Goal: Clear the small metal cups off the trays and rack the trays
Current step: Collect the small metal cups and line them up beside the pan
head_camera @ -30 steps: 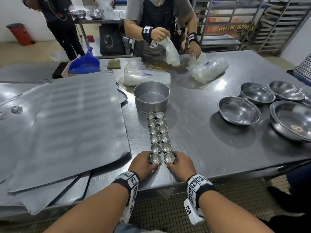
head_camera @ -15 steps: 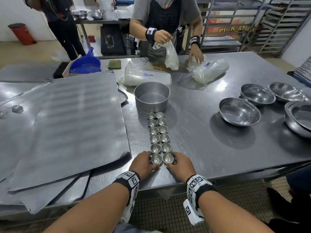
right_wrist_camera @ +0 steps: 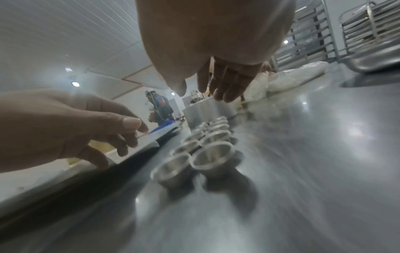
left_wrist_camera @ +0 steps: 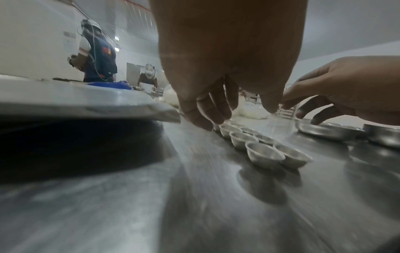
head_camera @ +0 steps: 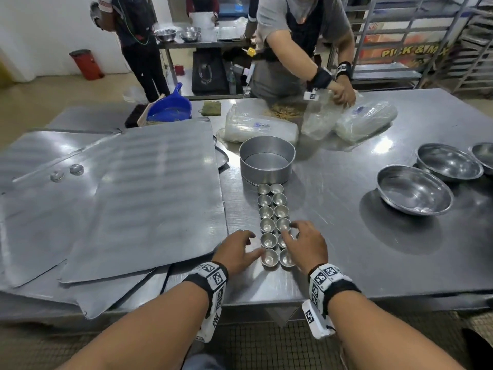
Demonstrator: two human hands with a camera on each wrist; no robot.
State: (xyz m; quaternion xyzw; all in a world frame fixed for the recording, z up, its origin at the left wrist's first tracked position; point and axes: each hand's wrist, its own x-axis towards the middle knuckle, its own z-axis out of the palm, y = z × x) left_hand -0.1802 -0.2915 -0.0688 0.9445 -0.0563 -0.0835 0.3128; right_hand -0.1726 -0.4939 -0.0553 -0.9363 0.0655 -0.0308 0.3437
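Observation:
Several small metal cups [head_camera: 269, 225] stand in two rows on the steel table [head_camera: 333, 249], running from its front edge to a round tin [head_camera: 266, 162]. My left hand [head_camera: 254, 244] hovers just left of the nearest cups with fingers loose and apart, holding nothing. My right hand [head_camera: 290, 232] hovers over the right row, fingers spread and empty. The left wrist view shows the left hand [left_wrist_camera: 233, 111] hanging above the cups [left_wrist_camera: 265, 155]. The right wrist view shows the right hand [right_wrist_camera: 207, 89] above the cups [right_wrist_camera: 212, 154]. Flat metal trays [head_camera: 133, 196] lie stacked at the left.
Two small round metal pieces [head_camera: 66, 172] sit on a tray at the far left. Steel bowls [head_camera: 413, 189] stand at the right. Across the table a person [head_camera: 301, 36] handles plastic bags [head_camera: 362, 118]. A blue scoop [head_camera: 170, 106] lies behind the trays, and tray racks [head_camera: 474, 44] stand at the back right.
Both hands have let go of the two nearest cups and lifted off them. The right hand has moved forward over the right row. The person opposite has shifted to the right.

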